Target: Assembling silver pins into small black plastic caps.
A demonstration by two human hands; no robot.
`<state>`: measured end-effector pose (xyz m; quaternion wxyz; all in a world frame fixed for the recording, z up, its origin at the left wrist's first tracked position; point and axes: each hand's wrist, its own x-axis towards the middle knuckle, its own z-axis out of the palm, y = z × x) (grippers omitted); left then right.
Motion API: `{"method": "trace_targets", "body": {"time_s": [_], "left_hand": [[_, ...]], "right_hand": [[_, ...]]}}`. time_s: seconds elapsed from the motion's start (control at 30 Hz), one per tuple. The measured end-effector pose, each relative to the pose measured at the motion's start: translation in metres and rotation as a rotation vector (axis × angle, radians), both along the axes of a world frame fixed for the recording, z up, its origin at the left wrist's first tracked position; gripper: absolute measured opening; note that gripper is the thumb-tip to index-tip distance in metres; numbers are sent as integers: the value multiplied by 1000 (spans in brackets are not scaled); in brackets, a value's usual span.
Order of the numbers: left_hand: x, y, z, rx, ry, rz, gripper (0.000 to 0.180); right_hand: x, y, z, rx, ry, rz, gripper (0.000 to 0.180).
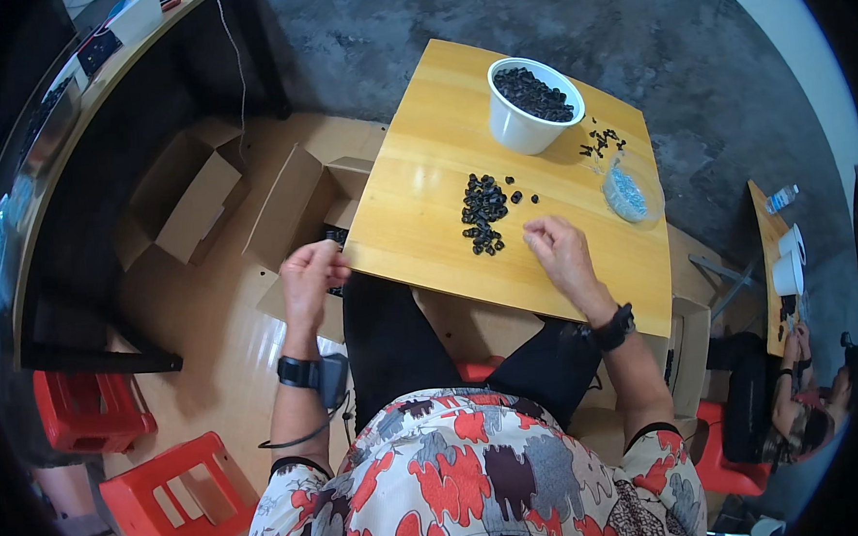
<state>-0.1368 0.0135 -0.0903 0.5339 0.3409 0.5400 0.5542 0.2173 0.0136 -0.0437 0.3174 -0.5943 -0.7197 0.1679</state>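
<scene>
On the wooden table (407,221) lies a loose pile of small black parts (484,207), with a few strays just right of it. My right hand (562,253) hovers at the right of that pile, its fingers curled and pinched together. Off the table's left front corner is my left hand (313,279), also pinched, beside an open cardboard box (295,202) with black things inside. Whatever either hand holds is too small or hidden to make out. Behind the pile stands a white bucket (524,132) full of similar black parts.
A clear tub (625,197) of pale blue bits stands at the table's right, near scattered black pieces (602,142). Another cardboard box (193,208) is on the floor. Red stools (184,504) stand lower left. At far right a person (796,414) works at another table.
</scene>
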Motion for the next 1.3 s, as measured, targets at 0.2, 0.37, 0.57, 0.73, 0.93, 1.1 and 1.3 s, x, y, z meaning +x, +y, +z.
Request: {"method": "trace_targets", "body": {"time_s": [0.2,0.37,0.57,0.73,0.93,1.1,1.3], "left_hand": [[-48,33,-45,-139,195,112,48],[-27,29,-32,-76,167,123,48],[4,14,-8,173,8,63,25],[31,8,15,216,59,120,21],[82,20,15,278,19,-91,17],[110,27,-1,284,97,-174,17],[112,26,-2,321,280,-168,18]], "right_hand": [[4,42,1,127,-115,-75,15],[31,50,-11,149,-135,-167,16],[56,26,-4,44,-143,-202,14],[121,28,7,186,-165,-486,15],[183,54,22,109,-338,-475,29],[191,80,21,-195,-466,-438,48],[217,98,-8,-158,-365,-292,47]]}}
